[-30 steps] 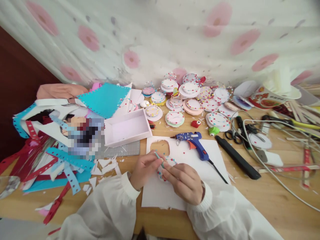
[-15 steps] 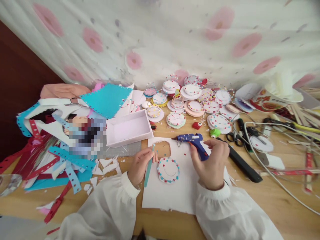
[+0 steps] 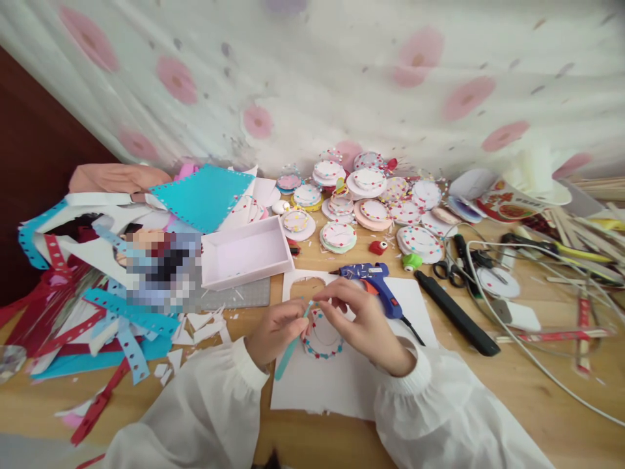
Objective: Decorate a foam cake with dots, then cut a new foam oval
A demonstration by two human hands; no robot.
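Note:
My left hand (image 3: 277, 331) is closed around a slim teal tool (image 3: 289, 355), which tapers upward and may be tweezers. My right hand (image 3: 359, 319) has come to the tool's tip, its thumb and forefinger pinched together there. Whatever lies between those fingertips is too small to make out. Below both hands, a round white paper piece (image 3: 325, 339) ringed with red and blue bits rests on a white sheet (image 3: 312, 394), partly hidden by my fingers. A blue glue gun (image 3: 390, 296) lies just beyond my right hand.
Several decorated paper discs (image 3: 374, 212) crowd the back of the table. A white open box (image 3: 249, 251) stands at left, beside punched paper strips (image 3: 131, 345) and scraps. To the right lie a long black tool (image 3: 459, 312), scissors (image 3: 449, 273) and a looping white cable (image 3: 517, 361).
My right hand has moved left from beside the glue gun to the teal tool's tip, its fingers drawing together. My left hand keeps its hold. The view has shifted slightly.

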